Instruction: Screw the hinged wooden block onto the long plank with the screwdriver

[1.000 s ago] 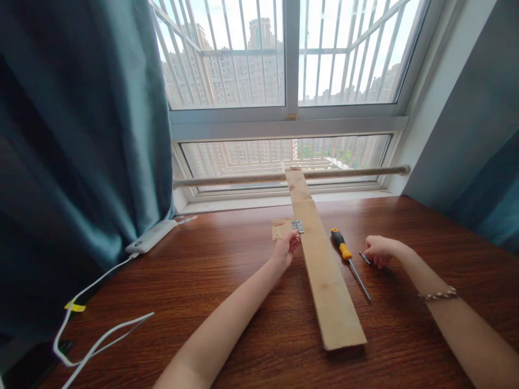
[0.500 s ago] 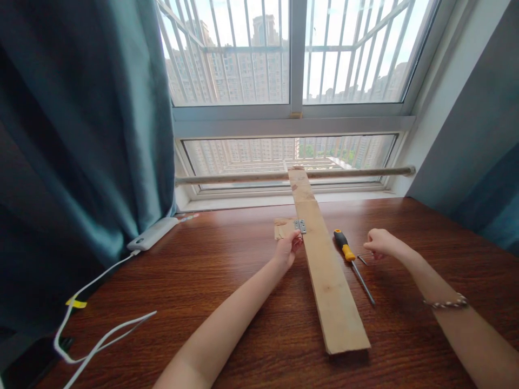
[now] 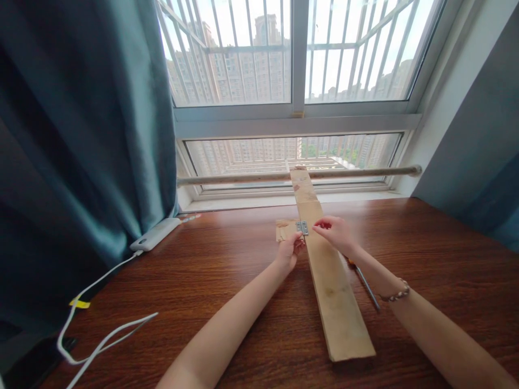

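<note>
If the left hand [image 3: 289,252], pinching the hinge [image 3: 304,227], slackens, misalignment on the board [image 3: 336,292] may result; right hand [image 3: 337,235]: fingertips together, contents unclear.

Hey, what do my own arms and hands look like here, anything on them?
Your left hand and right hand are ungloved, with no sleeves visible. A braided-looking bracelet, light and dark, circles the right wrist; the left wrist shows none.

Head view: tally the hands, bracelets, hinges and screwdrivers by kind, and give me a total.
Hands, left hand and right hand: 2
Bracelet: 1
Hinge: 1
Screwdriver, partly hidden: 1
Total: 5
</note>
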{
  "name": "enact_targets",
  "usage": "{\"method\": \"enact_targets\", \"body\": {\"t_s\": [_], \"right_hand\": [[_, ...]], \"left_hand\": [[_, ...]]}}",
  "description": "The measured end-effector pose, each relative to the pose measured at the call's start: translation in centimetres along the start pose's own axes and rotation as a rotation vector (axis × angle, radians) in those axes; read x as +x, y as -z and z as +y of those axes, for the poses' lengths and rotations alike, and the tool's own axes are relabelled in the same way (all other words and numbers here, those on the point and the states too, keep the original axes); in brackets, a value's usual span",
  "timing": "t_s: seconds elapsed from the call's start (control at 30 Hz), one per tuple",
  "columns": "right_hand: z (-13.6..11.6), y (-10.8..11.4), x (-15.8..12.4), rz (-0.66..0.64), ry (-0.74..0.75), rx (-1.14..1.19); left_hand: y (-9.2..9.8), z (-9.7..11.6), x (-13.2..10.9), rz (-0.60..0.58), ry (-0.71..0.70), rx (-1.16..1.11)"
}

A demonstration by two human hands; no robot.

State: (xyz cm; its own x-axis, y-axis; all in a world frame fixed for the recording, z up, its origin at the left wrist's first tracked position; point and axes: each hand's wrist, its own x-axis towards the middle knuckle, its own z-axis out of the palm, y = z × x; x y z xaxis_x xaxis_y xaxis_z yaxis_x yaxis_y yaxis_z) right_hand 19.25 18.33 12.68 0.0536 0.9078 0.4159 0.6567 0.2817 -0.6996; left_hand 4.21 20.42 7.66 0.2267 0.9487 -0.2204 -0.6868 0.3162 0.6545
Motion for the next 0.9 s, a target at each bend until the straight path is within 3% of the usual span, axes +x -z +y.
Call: {"method": "enact_targets", "body": {"t_s": [0.17,0.53,0.73,0.9], "right_hand": [[1.2,-2.0,0.2,-0.030,0.020,0.048],[0.5,-2.4,-0.8,-0.046,0.235,-0.086],[-0.1,-3.4,-1.0,0.039,0.240,-0.267],[0.1,-3.4,-1.0,0.072,0.207,-0.173]], "left_hand": [[-0.1,0.1,0.0,0.024,0.006,0.009],[-0.1,0.1,0.0,0.030,0.019,0.023],[0.4,-0.3,0.4,-0.038,0.010,0.032],[0.5,-0.3,0.4,-0.048,0.015,0.036]]}}
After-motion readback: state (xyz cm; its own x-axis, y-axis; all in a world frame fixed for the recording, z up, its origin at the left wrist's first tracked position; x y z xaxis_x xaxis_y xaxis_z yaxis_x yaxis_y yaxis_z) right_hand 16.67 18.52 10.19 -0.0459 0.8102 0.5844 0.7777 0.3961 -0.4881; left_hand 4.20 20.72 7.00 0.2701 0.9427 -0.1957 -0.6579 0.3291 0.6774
